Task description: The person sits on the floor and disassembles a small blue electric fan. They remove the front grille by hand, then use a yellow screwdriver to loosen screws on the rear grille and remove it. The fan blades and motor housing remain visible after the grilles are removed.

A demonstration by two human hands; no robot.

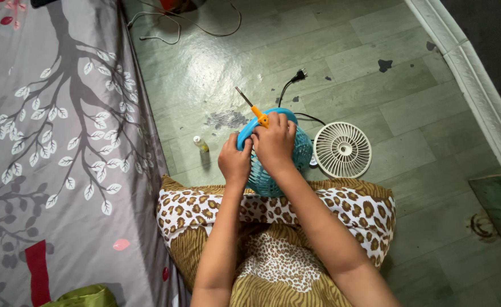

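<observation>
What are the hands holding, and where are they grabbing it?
The left hand grips the blue fan by its rim. The right hand holds a screwdriver by its orange handle.

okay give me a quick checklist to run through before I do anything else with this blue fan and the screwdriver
1. Blue fan body steadied: ok, left hand grips its rim and it rests against the cushion on the lap.
2. Screwdriver held: ok, right hand is wrapped around its orange handle.
3. Screwdriver tip seated in a screw: cannot tell; the visible metal end points up and away from the fan.
4. Power plug disconnected: ok, it lies loose on the green floor.
5. White grille out of the way: ok, flat on the floor beside the fan.
6. Small bottle upright: ok, standing left of the hands.
</observation>
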